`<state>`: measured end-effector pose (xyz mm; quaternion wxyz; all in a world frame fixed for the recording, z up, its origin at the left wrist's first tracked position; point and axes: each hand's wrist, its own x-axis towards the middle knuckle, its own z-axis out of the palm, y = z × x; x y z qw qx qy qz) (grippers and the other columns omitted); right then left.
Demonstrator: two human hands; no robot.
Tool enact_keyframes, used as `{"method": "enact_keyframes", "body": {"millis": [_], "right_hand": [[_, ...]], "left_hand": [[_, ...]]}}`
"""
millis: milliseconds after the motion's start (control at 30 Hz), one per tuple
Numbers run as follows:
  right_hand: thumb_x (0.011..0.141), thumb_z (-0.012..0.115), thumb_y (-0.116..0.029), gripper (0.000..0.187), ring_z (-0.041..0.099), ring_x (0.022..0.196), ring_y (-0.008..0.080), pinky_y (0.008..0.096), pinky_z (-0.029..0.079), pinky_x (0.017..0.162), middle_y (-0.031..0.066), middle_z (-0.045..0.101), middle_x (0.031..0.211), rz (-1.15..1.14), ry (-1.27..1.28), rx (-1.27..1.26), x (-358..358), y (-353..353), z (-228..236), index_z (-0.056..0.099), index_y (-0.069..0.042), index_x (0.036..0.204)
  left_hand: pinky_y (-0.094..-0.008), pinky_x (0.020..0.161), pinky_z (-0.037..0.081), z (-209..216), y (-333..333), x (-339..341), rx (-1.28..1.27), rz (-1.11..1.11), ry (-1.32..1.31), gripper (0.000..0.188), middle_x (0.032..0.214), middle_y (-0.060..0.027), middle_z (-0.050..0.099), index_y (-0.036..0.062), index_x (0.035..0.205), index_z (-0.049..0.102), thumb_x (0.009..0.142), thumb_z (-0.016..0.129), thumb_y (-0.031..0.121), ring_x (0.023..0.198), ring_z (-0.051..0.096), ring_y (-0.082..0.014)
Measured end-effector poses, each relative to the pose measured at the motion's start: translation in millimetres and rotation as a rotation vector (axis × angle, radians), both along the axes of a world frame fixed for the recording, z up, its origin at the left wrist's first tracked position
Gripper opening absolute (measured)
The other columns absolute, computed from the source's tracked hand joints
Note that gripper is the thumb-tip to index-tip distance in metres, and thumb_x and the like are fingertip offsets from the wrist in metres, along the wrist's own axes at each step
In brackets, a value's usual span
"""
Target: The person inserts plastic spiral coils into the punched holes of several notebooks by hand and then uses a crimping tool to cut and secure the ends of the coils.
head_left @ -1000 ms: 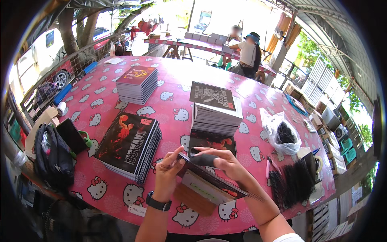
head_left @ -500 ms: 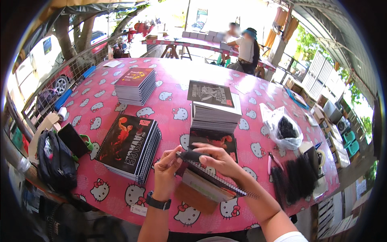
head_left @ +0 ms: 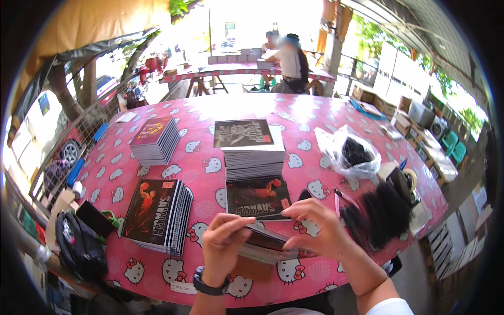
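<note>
A dark-covered notebook [head_left: 269,239] lies tilted between my hands, smeared by motion. My left hand [head_left: 224,242], with a black watch on its wrist, grips its left end, fingers over the top edge. My right hand [head_left: 315,228] curves round its right end, thumb and fingers on either side. Under it is a brown wooden block [head_left: 254,269]. Just beyond lies a spiral notebook with a red figure on its black cover [head_left: 258,195]. Part of a black object [head_left: 304,195] shows behind my right fingers; I cannot make out its kind.
Notebook stacks stand at the left [head_left: 155,215], far left [head_left: 153,139] and centre [head_left: 253,163]. To the right are pink-handled pliers [head_left: 337,198], black binding coils [head_left: 386,212] and a plastic bag [head_left: 349,155]. A black bag [head_left: 81,244] sits left. Two people work at a far table.
The black tool that was in my right hand is no longer there. Both hands now hold the notebook's ends, and its coil no longer sticks out at the right. The view has shifted.
</note>
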<state>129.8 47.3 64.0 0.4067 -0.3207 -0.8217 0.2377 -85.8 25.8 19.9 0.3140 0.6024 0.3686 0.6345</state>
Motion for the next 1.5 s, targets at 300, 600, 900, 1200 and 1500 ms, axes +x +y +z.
{"method": "enact_keyframes", "body": {"millis": [300,600,900,1200,1500], "right_hand": [[0.077,0.068,-0.005,0.033,0.059,0.082,0.0241,0.0321,0.049,0.069,0.008,0.062,0.094,-0.037,0.198,0.11,-13,-33,-9,0.059,-0.007,0.108],[0.077,0.07,-0.012,0.02,0.056,0.072,0.0233,0.0311,0.048,0.063,0.0073,0.058,0.08,-0.073,0.242,0.114,-12,-37,-4,0.062,-0.005,0.095],[0.08,0.068,-0.019,0.021,0.055,0.07,0.0246,0.0329,0.045,0.058,0.0076,0.059,0.078,-0.081,0.071,0.235,-13,-34,0,0.057,-0.003,0.087],[0.081,0.068,-0.022,0.033,0.056,0.092,0.0183,0.0307,0.044,0.079,0.0079,0.061,0.109,-0.198,0.413,0.192,6,-7,18,0.057,-0.003,0.106],[0.082,0.064,-0.012,0.021,0.058,0.085,0.0145,0.0267,0.047,0.064,0.0098,0.061,0.105,-0.242,0.024,-0.437,52,55,-98,0.063,-0.002,0.1]], "left_hand": [[-0.0224,0.065,0.049,8,-15,37,0.146,-0.053,-0.054,0.02,0.084,-0.0075,0.065,0.0007,0.087,0.068,0.069,0.073,-0.007,0.077,0.062,-0.0134],[-0.0253,0.067,0.049,15,-23,42,0.11,-0.027,-0.014,0.017,0.085,-0.0076,0.064,0.0023,0.088,0.067,0.073,0.069,-0.005,0.077,0.061,-0.0154],[-0.0282,0.071,0.046,23,-31,51,0.067,0.008,0.09,0.023,0.086,-0.008,0.06,0.0023,0.098,0.058,0.077,0.067,0.0,0.079,0.058,-0.0191],[-0.0308,0.063,0.04,47,-11,-37,0.209,0.67,0.26,0.039,0.074,-0.0056,0.053,0.0023,0.085,0.059,0.096,0.031,0.028,0.067,0.05,-0.017],[-0.0413,0.058,0.049,45,145,-198,0.158,0.479,1.155,0.019,0.083,-0.0112,0.063,0.007,0.081,0.063,0.084,0.047,0.016,0.072,0.06,-0.0321]]}}
